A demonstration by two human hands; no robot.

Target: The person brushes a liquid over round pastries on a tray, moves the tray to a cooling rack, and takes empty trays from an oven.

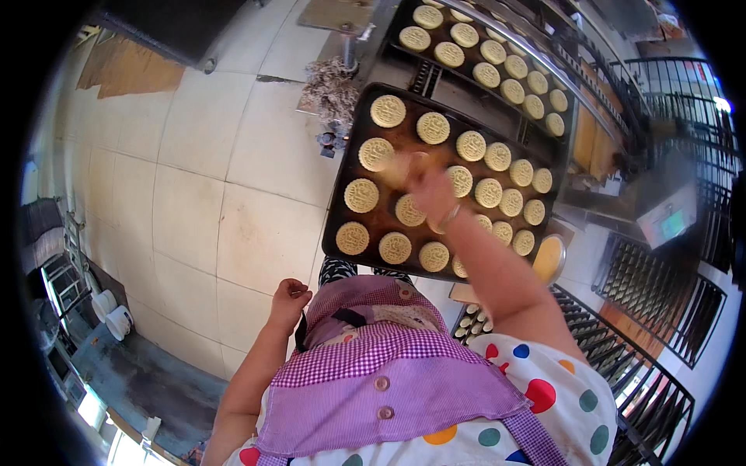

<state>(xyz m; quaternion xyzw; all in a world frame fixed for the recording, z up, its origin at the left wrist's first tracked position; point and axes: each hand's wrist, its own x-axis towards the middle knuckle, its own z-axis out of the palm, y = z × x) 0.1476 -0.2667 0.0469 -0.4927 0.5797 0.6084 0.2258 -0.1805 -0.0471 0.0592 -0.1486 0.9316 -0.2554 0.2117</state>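
A dark baking tray [350,221] holds rows of round, pale cookies [395,248] with stamped tops. My right hand [434,194] reaches over the middle of this tray, its fingers closed round a pale yellowish thing that motion blurs too much to name. The blur and the hand cover part of the cookies beneath. Low beside my apron, away from the tray, hangs my left hand [290,299] with its fingers curled in and nothing visible in them. A round bowl [550,259] with a yellow content stands by the tray's right near corner.
Another tray [458,74] of cookies lies beyond the first, on a dark metal frame. Black racks [614,365] stand to the right. A shaggy grey bundle [330,89] sits by the tray's far left corner. Pale floor tiles [186,202] spread out at left, with white buckets [118,322].
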